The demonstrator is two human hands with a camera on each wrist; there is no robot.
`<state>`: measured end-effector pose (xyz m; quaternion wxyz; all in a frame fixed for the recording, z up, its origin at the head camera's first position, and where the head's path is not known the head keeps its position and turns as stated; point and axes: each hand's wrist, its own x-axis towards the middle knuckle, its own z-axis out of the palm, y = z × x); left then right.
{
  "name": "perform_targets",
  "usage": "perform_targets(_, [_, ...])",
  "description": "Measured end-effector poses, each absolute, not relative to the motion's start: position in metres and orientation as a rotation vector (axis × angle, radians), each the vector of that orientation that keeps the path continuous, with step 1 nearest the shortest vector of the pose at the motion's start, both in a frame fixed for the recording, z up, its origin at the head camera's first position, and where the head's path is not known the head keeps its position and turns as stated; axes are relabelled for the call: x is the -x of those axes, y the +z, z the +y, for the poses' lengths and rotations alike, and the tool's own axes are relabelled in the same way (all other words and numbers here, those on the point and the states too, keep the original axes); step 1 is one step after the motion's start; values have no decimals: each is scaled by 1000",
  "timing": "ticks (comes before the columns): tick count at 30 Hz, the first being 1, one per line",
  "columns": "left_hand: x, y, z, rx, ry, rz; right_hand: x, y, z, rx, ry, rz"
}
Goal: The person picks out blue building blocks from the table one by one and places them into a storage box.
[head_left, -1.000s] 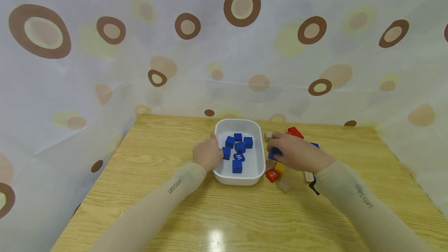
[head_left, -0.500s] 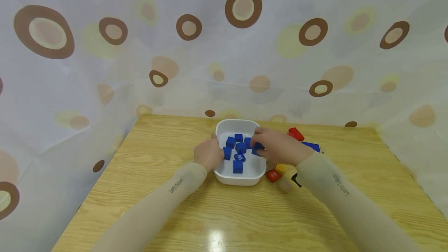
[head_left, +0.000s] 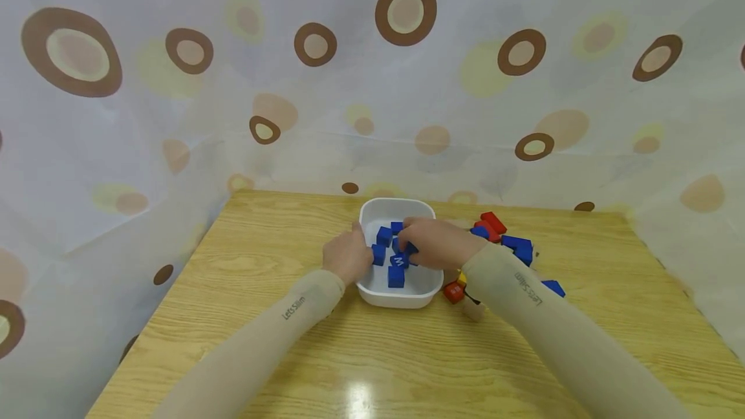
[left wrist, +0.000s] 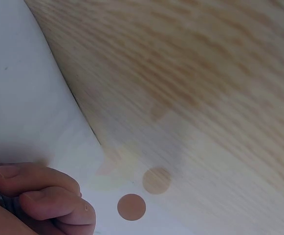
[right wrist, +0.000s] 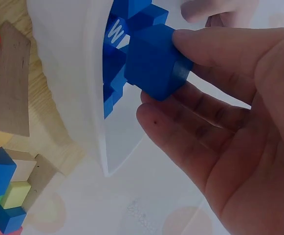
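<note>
A white plastic tub (head_left: 398,301) with several blue blocks inside stands mid-table in the head view. My left hand (head_left: 345,256) grips its left wall, the fingers (left wrist: 54,203) curled in the left wrist view. Over the tub's right half is my right hand (head_left: 442,242). Between thumb and fingers it pinches a blue block (right wrist: 154,61), seen large in the right wrist view. A blue block marked with a white W (head_left: 398,261) lies below that hand, and a blue cube (head_left: 396,277) sits nearest the tub's front wall.
Right of the tub lies a loose pile: a red block (head_left: 493,222), a blue block (head_left: 518,247), a red piece with white marks (head_left: 454,292) and a plain wooden block (head_left: 474,309). My right sleeve covers part of it. A patterned curtain (head_left: 401,108) hangs behind the table.
My right hand has come left from the pile, over the tub's right rim and into the tub's space, carrying the blue block. My left hand has stayed at the left wall.
</note>
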<state>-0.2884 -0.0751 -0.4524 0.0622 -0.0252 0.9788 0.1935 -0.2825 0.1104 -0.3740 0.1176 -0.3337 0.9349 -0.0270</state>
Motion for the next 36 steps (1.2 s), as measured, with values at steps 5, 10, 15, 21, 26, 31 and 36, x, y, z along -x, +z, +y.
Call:
perform_targets(5, [288, -454, -76, 70, 577, 2971, 287, -377, 107, 968, -62, 2712])
perform_targets(10, [289, -455, -76, 56, 572, 2982, 292, -382, 106, 962, -24, 2692])
perform_targets(15, [288, -455, -76, 66, 593, 2970, 296, -387, 103, 904, 11, 2666])
perform_targets(21, [289, -456, -76, 73, 585, 2972, 298, -389, 99, 847, 67, 2654])
perform_targets(26, [291, -457, -76, 67, 598, 2971, 297, -388, 96, 825, 83, 2629])
perform_targets(31, [291, -456, -76, 71, 596, 2975, 295, -390, 96, 835, 68, 2594])
perform_targets(36, [290, -456, -76, 77, 595, 2975, 293, -391, 97, 853, 74, 2591])
